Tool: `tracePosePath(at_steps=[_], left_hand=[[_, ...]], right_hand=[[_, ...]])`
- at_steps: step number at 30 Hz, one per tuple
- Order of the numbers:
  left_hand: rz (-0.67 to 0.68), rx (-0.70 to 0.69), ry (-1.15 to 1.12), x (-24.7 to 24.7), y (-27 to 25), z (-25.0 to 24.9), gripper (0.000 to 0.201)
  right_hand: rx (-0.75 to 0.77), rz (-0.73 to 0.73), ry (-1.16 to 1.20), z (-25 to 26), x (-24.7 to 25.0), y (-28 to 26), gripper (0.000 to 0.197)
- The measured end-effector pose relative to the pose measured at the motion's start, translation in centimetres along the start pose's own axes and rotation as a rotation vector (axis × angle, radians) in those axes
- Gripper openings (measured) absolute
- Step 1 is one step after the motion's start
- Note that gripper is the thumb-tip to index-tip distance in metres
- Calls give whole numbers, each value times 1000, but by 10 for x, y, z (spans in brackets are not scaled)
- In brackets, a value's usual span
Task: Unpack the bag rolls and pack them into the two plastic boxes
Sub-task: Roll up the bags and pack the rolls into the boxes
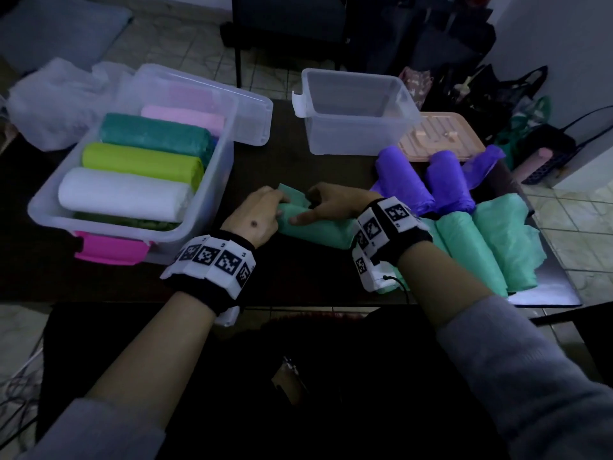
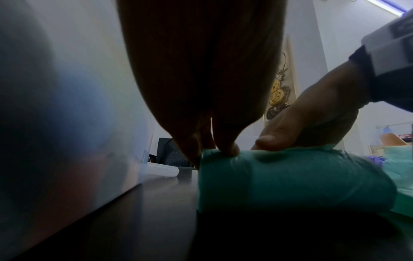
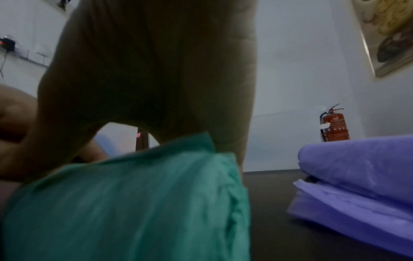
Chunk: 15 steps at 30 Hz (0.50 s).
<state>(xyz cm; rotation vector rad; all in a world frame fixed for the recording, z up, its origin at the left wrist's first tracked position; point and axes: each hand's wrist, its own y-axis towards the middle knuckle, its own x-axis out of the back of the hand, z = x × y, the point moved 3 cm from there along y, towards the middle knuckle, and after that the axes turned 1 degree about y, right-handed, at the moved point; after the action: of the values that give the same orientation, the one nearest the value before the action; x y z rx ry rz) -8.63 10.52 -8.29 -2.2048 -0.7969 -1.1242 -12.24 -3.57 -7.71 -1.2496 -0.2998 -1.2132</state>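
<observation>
Both hands hold one mint-green bag roll (image 1: 315,227), which lies on the dark table (image 1: 298,154) between the two plastic boxes and the person. The left hand (image 1: 255,217) pinches the roll's left end, fingertips (image 2: 228,150) pressed into the top edge. The right hand (image 1: 331,204) lies curled over the roll's top, thumb along the near side, with a loose flap of film under the fingers.

Handling: the roll appears light and soft. The film dents under fingertip pressure and looks slick, so the outer layer may slide or unwind. Judged best hold: around the body near both ends, with the loose flap trapped under the fingers.

Location of other stock: further green rolls (image 1: 491,244) and purple rolls (image 1: 428,184) lie at the right of the table.

Clearances:
- The left box (image 1: 219,180) stands just beside the left hand. It holds white, lime, dark green and pink rolls in a row and looks nearly full.
- The right box (image 1: 358,127) stands farther back, open and empty. The route to it over the table is unobstructed.
- A peach lid (image 1: 441,137) lies beside the right box, touching the purple rolls.
</observation>
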Motion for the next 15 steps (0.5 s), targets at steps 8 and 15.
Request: tracePosePath(at_steps=[8,15], left_hand=[[17,17,-16,4,6,1,43],[69,98,-3,6,4,-3,34]], right_hand=[[90,31,29,20,-14,10,51],[167,-129,-12,18,-25,1,52]])
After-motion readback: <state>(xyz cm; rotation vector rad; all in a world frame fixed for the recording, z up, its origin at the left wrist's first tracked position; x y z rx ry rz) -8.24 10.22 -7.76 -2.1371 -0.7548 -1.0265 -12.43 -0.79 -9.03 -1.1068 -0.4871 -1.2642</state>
